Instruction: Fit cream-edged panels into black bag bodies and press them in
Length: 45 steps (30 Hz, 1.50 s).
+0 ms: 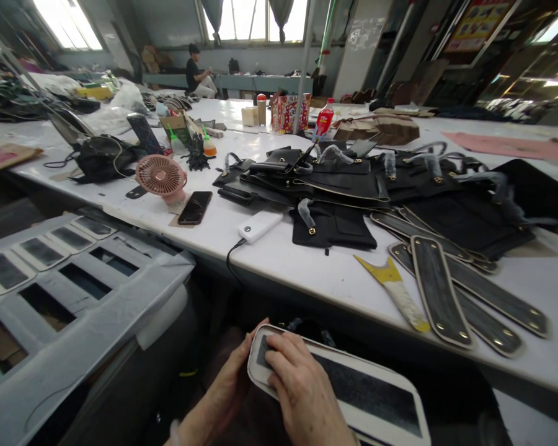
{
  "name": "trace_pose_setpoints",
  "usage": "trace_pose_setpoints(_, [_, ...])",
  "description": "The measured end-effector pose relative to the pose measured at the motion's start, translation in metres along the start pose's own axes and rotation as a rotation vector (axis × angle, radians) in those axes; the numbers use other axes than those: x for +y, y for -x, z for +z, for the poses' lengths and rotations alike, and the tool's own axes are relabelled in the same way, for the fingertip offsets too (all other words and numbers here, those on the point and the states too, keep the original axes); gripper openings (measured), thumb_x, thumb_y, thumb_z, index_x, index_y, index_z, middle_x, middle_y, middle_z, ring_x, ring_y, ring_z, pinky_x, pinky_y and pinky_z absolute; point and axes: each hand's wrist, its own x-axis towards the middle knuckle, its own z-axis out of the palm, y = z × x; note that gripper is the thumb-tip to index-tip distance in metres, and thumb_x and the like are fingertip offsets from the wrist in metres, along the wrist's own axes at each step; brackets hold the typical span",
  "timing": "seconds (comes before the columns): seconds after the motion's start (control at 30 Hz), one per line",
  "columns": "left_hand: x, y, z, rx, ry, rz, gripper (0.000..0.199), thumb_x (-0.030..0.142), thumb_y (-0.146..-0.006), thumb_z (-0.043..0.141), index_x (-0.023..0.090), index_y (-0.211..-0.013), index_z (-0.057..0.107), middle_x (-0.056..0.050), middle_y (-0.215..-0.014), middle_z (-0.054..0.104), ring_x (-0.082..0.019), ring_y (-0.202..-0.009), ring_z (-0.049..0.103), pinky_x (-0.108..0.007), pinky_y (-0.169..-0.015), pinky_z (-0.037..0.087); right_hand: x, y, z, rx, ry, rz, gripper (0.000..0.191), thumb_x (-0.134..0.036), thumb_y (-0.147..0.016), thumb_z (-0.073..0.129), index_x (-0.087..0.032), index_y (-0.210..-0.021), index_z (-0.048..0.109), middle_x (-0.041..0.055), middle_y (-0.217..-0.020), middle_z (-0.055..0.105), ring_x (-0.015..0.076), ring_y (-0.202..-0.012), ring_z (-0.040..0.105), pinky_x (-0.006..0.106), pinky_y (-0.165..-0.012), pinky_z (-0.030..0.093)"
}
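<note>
In front of my body is a long rounded panel (376,396) with a pale border and a dark strip down its middle. My left hand (235,378) grips its left end from the side, with the fingers underneath mostly hidden. On top of that same end, the bent fingers of my right hand (302,384) press close together near the edge. Several matching pale-bordered pieces (39,253) lie on a covered surface at the left. Dark stitched strips with gold studs (439,291) are piled on the table beyond my right hand.
Black bags (307,179) with wrapped handles cover the table's middle. A yellow-and-white forked tool (395,294) lies near the front edge. Nearby are a white power bank (260,226), a phone (195,207), and a pink fan (162,176). A person (198,74) sits far back.
</note>
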Motion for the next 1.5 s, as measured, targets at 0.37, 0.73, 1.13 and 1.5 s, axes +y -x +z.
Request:
trace_pose_setpoints(0.37, [0.004,0.007,0.006,0.078,-0.089,-0.042,0.053,0.046,-0.08,0.068,0.026,-0.128,0.059,-0.003,-0.131,0.061,-0.027,-0.131,0.045,-0.041,-0.115,0.026,0.017,0.007,0.012,0.043,0.101,-0.106,0.041,0.001,-0.076,0.05,-0.023,-0.107,0.061,-0.0004,-0.123,0.061,0.0218,-0.115,0.053,0.032,-0.097,0.05])
trace_pose_setpoints(0.73, [0.005,0.003,0.01,0.25,-0.556,0.217,0.05,0.046,-0.08,0.066,0.023,-0.125,0.062,-0.006,-0.134,0.058,-0.028,-0.132,0.043,-0.038,-0.116,0.025,0.02,0.007,0.019,0.145,0.034,-0.094,0.041,0.001,-0.073,0.051,-0.023,-0.104,0.062,0.0027,-0.121,0.061,0.0226,-0.113,0.055,0.032,-0.095,0.05])
trace_pose_setpoints(1.13, [0.023,-0.013,-0.005,0.08,-0.966,0.2,0.062,0.052,-0.085,0.056,0.034,-0.142,0.04,0.002,-0.148,0.043,-0.028,-0.139,0.031,-0.046,-0.117,0.015,-0.014,0.04,-0.034,0.571,-0.344,0.178,0.032,-0.008,-0.078,0.057,-0.027,-0.103,0.062,0.0018,-0.112,0.065,0.0162,-0.102,0.062,0.025,-0.091,0.051])
trace_pose_setpoints(1.5, [0.025,-0.003,0.118,-0.822,-1.697,0.503,0.053,0.032,-0.081,0.067,0.044,-0.13,0.051,0.004,-0.143,0.043,-0.032,-0.135,0.037,-0.048,-0.117,0.015,0.127,0.129,-0.003,0.88,-1.177,0.899,0.05,-0.062,-0.07,0.068,-0.012,-0.077,0.071,0.0076,-0.072,0.069,0.024,-0.074,0.066,0.035,-0.07,0.053])
